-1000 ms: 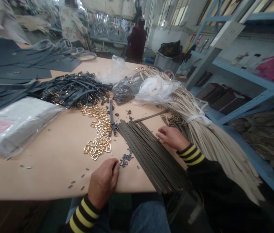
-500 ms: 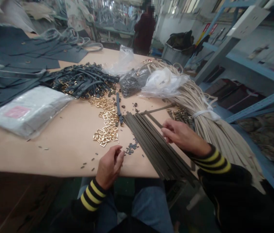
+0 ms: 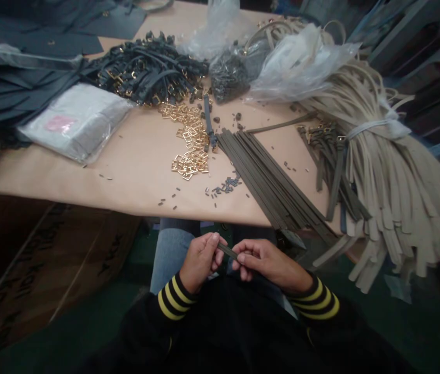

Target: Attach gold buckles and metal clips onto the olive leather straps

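Over my lap, in front of the table edge, my left hand (image 3: 203, 258) and my right hand (image 3: 264, 261) hold a dark olive strap (image 3: 228, 251) between them. Each hand pinches it with thumb and fingers, and a short stretch shows between. The rest of the strap is hidden by the hands and dark clothing. On the table beyond lies a row of similar olive straps (image 3: 270, 179), side by side. Left of the row are small dark metal-looking pieces (image 3: 225, 185) and a pile of gold rectangular buckles (image 3: 191, 137).
Dark buckled straps (image 3: 146, 72) are heaped at the back beside a plastic-wrapped packet (image 3: 76, 122). Clear plastic bags (image 3: 298, 67) stand behind. A tied bundle of beige straps (image 3: 391, 182) hangs over the right edge, beside finished-looking olive buckled straps (image 3: 337, 176). A cardboard box (image 3: 68, 254) is below left.
My right hand has brought an olive strap from the table to my lap. My left hand has drawn back from the table and now grips it too. The view has tilted down.
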Action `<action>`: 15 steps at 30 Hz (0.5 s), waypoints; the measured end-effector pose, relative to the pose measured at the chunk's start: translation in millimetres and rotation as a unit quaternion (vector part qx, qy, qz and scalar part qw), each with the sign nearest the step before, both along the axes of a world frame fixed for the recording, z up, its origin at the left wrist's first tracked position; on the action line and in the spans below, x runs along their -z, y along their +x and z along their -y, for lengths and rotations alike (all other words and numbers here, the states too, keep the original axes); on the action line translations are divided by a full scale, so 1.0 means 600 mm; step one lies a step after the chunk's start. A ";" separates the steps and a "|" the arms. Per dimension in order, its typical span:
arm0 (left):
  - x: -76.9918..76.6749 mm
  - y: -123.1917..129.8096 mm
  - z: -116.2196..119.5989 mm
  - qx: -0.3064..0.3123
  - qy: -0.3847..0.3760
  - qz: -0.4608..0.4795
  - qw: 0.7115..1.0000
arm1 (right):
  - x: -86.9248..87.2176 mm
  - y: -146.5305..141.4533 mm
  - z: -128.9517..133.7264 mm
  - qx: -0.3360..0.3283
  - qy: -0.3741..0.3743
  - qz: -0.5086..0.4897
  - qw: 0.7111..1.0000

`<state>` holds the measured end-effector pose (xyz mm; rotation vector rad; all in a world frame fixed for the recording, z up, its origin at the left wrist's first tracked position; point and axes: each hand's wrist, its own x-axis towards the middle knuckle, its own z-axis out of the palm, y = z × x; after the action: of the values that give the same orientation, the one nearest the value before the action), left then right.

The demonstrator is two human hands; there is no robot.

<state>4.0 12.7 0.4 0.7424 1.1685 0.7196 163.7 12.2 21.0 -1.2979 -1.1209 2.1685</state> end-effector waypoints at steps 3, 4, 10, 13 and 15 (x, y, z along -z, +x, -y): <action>0.003 0.002 0.008 -0.002 -0.003 0.013 1.000 | 0.001 -0.009 0.005 0.015 -0.007 -0.009 1.000; 0.004 0.002 0.009 -0.003 -0.004 0.017 1.000 | 0.002 -0.010 0.006 0.019 -0.010 -0.012 1.000; 0.009 0.000 0.009 -0.008 -0.009 0.039 0.999 | 0.016 -0.007 0.012 0.026 -0.007 -0.038 0.999; 0.011 0.000 0.011 -0.016 -0.016 0.050 0.999 | 0.022 -0.007 0.015 0.033 -0.011 -0.045 0.998; 0.012 0.001 0.011 -0.020 -0.018 0.054 0.998 | 0.026 -0.006 0.016 0.036 -0.016 -0.048 0.998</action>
<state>4.4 6.3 -6.7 0.6438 1.0987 0.7611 159.9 2.6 5.4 -1.2132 -0.9919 2.1801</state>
